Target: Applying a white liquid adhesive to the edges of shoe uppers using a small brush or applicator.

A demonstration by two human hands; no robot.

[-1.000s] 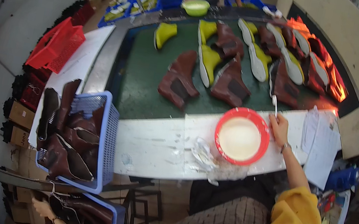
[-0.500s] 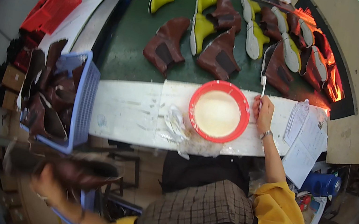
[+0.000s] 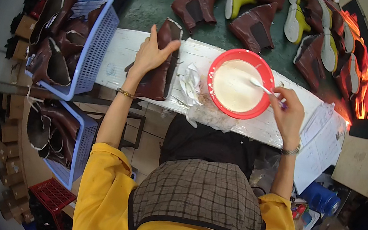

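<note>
The left hand (image 3: 151, 57), earlier at the lower blue basket (image 3: 68, 174) and then lifting a blurred brown boot near it, now lies spread on a brown boot (image 3: 156, 81) on the white board (image 3: 117, 55), left of the red bowl (image 3: 244, 54). The right hand (image 3: 288, 109) now tilts its brush (image 3: 262, 86) leftward across the bowl's near-right rim, the tip at the white liquid (image 3: 232, 86), rather than pointing far beside the bowl. The green bowl at the far side is now out of view.
</note>
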